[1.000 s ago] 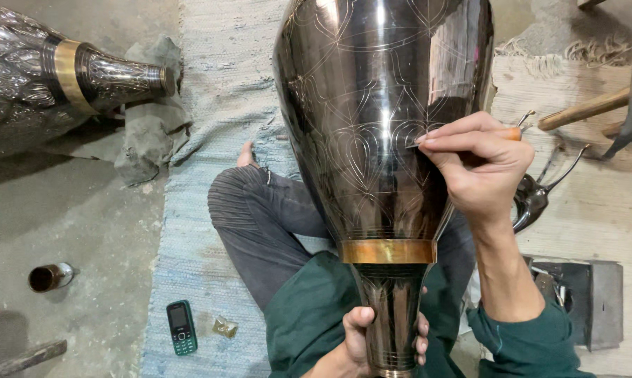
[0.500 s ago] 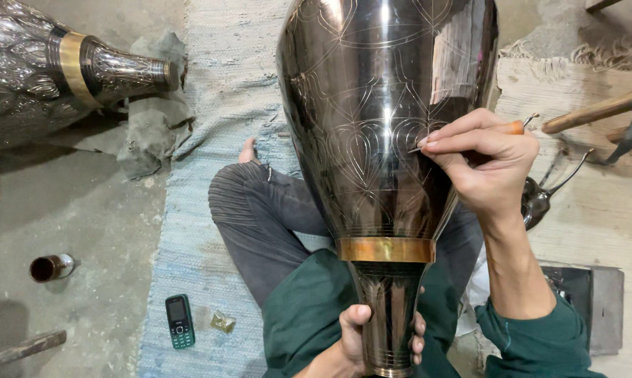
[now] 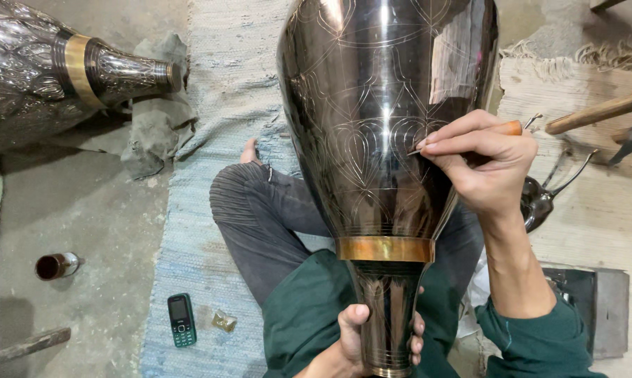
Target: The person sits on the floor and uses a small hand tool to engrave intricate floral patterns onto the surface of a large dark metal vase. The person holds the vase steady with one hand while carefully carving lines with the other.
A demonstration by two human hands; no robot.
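Note:
A large dark metal vase (image 3: pixel 379 119) with fine engraved leaf patterns and a brass band near its neck rests across my lap, neck toward me. My left hand (image 3: pixel 361 336) is wrapped around the narrow neck at the bottom. My right hand (image 3: pixel 480 164) pinches a thin engraving tool (image 3: pixel 512 128) with a wooden handle, its tip touching the vase's right side. I sit cross-legged on a blue woven rug (image 3: pixel 218 91), in grey trousers and a green top.
A second engraved vase (image 3: pixel 57 70) lies at the upper left on a grey cloth. A small dark cup (image 3: pixel 55 266), a mobile phone (image 3: pixel 181 320) and a small brass piece (image 3: pixel 224 321) sit on the floor. Metal tongs (image 3: pixel 547 192) and a wooden handle (image 3: pixel 592 112) lie right.
The tool tip and my right hand have shifted slightly along the vase's surface. My left hand stays on the neck.

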